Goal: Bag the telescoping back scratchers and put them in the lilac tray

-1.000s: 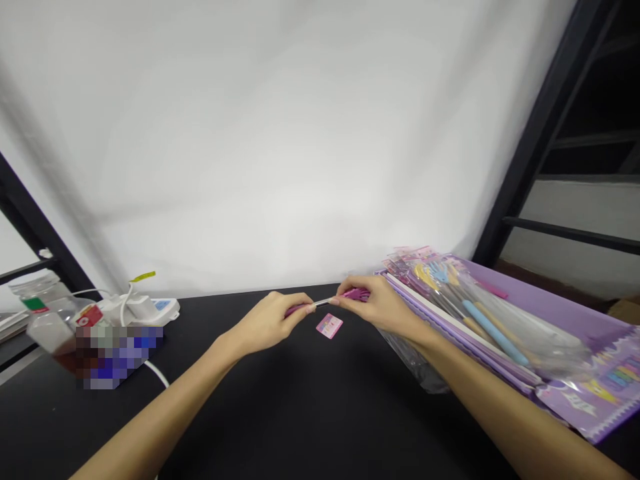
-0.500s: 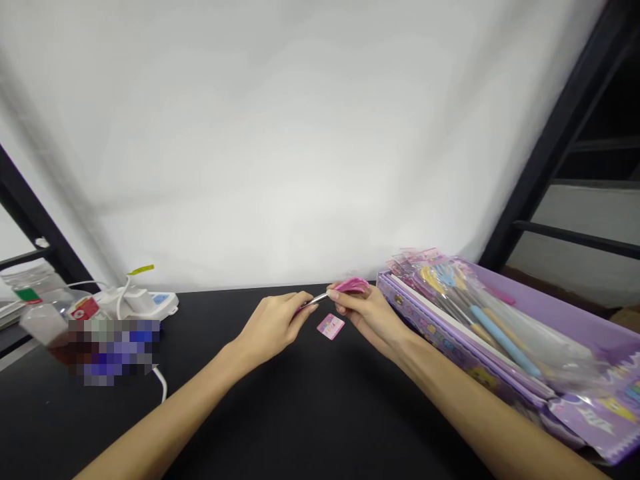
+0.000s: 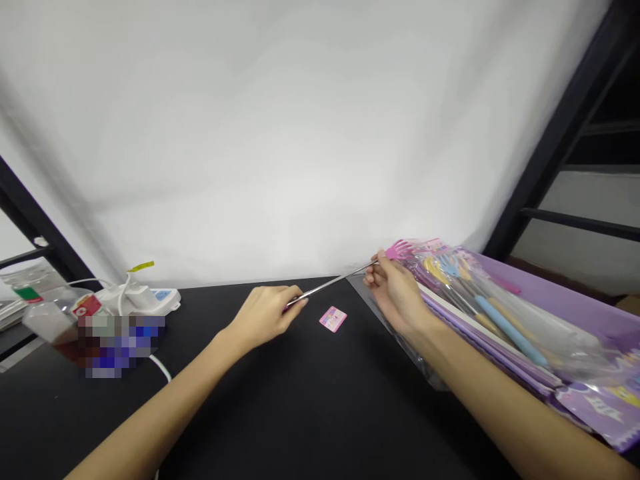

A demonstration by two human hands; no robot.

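Holding a back scratcher (image 3: 330, 288), left hand (image 3: 263, 315) at handle (image 3: 290, 305), right hand (image 3: 395, 292) at claw (image 3: 399, 251)

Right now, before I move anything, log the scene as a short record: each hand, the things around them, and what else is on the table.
left hand: grips the pink lower end of an extended metal back scratcher
right hand: pinches the shaft just below its pink hand-shaped head
things: small pink card lying below the shaft on the black table
rest: packaged back scratchers in a purple box; white power strip at far left
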